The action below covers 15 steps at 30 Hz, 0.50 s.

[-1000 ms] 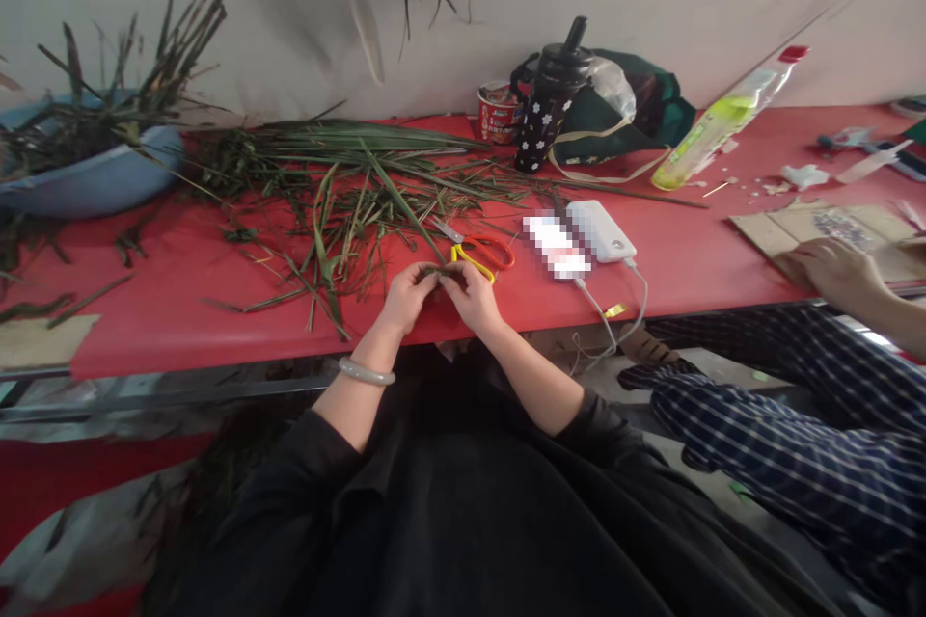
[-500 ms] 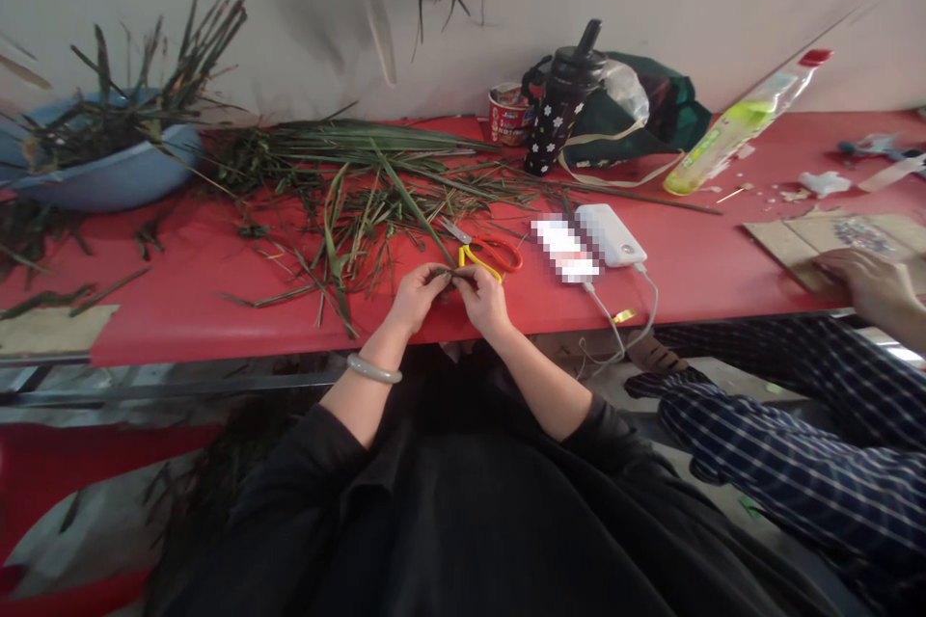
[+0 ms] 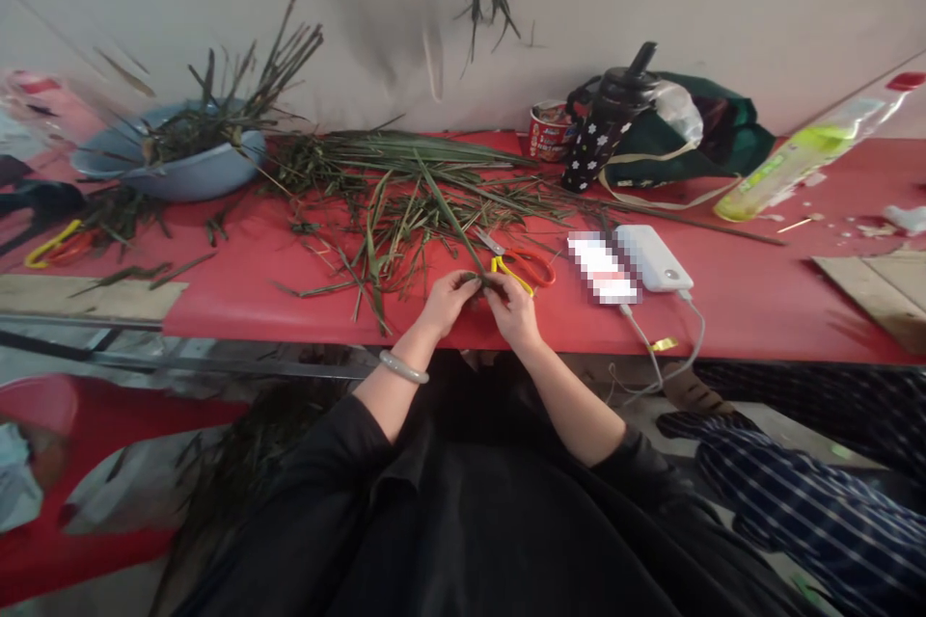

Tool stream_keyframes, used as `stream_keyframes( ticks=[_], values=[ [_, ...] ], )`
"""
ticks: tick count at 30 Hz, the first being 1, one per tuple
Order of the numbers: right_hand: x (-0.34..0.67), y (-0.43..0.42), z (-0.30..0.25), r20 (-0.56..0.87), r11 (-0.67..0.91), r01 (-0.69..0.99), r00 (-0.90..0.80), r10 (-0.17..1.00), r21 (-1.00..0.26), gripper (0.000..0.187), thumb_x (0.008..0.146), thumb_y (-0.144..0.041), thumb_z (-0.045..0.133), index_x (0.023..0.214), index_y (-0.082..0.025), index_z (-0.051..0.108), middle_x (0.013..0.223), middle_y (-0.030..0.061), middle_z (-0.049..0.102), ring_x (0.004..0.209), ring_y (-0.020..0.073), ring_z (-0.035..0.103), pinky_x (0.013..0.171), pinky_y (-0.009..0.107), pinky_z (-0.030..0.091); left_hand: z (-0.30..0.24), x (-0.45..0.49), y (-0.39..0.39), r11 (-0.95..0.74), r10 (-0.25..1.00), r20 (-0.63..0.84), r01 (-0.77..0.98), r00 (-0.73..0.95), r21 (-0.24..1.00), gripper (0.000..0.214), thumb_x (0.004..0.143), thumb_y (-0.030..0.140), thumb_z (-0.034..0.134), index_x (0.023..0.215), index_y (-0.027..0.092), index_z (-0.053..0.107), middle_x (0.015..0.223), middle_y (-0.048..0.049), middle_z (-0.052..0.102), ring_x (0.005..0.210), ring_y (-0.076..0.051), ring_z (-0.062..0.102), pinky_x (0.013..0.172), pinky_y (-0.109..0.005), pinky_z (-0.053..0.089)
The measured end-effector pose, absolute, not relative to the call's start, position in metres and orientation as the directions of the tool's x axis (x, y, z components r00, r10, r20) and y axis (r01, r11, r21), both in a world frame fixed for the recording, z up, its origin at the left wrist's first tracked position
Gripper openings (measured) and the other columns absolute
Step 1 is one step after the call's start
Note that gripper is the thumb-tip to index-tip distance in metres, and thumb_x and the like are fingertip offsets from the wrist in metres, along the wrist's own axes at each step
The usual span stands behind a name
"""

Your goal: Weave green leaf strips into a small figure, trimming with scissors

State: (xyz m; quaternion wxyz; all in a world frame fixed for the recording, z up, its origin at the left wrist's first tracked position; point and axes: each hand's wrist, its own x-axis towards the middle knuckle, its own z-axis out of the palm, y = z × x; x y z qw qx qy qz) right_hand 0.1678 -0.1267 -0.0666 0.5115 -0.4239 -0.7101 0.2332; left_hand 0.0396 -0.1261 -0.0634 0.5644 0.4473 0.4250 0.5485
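My left hand (image 3: 445, 301) and my right hand (image 3: 512, 308) meet at the near edge of the red table (image 3: 238, 294). Both are pinched on a small folded green leaf piece (image 3: 477, 282) held between their fingertips. A pale bangle (image 3: 403, 367) circles my left wrist. Scissors with orange and yellow handles (image 3: 519, 265) lie just beyond my right hand. A spread of long green leaves (image 3: 391, 183) covers the table behind my hands.
A blue basin (image 3: 180, 169) full of stalks stands at the back left, a second pair of scissors (image 3: 54, 246) near the left edge. A white power bank (image 3: 651, 256) with cable, black tumbler (image 3: 604, 130), red cup (image 3: 548, 128), green bag (image 3: 713, 135), green bottle (image 3: 796, 159) and cardboard (image 3: 879, 289) lie to the right. A person's checked legs (image 3: 810, 511) are at right.
The view has swung to the left, so everything sits further right. The neighbour's hand on the cardboard has left the picture. My hands keep their pinch on the leaf piece.
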Motion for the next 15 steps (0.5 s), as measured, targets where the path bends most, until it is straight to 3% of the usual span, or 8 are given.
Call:
stream_keyframes(
  ticks=[6, 15],
  values=[
    [0.1653, -0.1264, -0.066, 0.414, 0.413, 0.327, -0.072, 0.908, -0.85, 0.021, 0.075, -0.023, 0.05, 0.095, -0.017, 0.057, 0.086, 0.006, 0.066, 0.077, 0.0176, 0.062, 0.073, 0.034, 0.05, -0.0594, 0.039, -0.1273, -0.001, 0.998, 0.014, -0.243, 0.054, 0.97, 0.043, 0.068, 0.03, 0.061, 0.107, 0.019, 0.05, 0.06, 0.0038, 0.054, 0.047, -0.007, 0.048, 0.049, -0.021, 0.04],
    [0.1652, -0.1241, -0.0689, 0.396, 0.402, 0.274, -0.079, 0.915, -0.874, 0.022, 0.077, -0.022, 0.047, 0.097, -0.017, 0.056, 0.09, 0.0064, 0.064, 0.081, 0.0174, 0.061, 0.076, 0.033, 0.05, -0.0616, 0.0397, -0.1267, -0.007, 0.997, 0.025, -0.234, 0.077, 0.972, 0.029, 0.066, 0.026, 0.062, 0.091, 0.015, 0.055, 0.068, 0.0013, 0.056, 0.053, -0.006, 0.05, 0.053, -0.021, 0.044]
  ],
)
